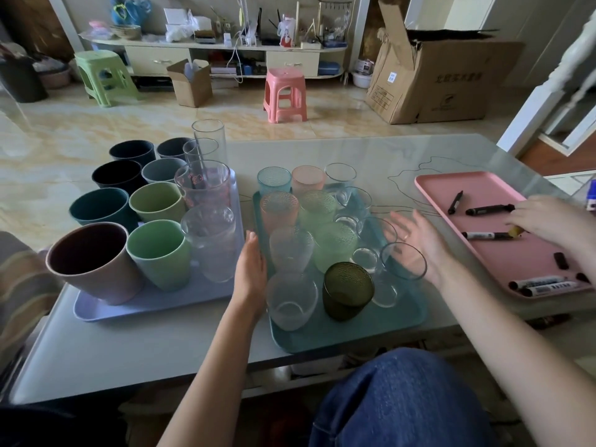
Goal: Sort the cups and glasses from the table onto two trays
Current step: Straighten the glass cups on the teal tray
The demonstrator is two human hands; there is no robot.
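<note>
Sorting looks done: cups [154,201] fill the lilac tray [154,301] at the surface's left edge, glasses [322,227] the teal tray [348,333] mid-front. Left hand [250,272] and right hand [416,240] flank it, fingers released.

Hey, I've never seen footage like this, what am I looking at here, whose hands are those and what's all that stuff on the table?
This is one picture from a camera worn on a person's head, looking down at their own bare hands; no machine is involved. The left hand lies open along the left edge of the teal tray, which holds small glasses. The right hand is open beside that tray's right edge, holding nothing. To the left, a lavender tray carries coloured cups and tall clear glasses. To the right, a pink tray holds markers, and a second person's hand reaches onto it. Everything sits on a pale table.
</note>
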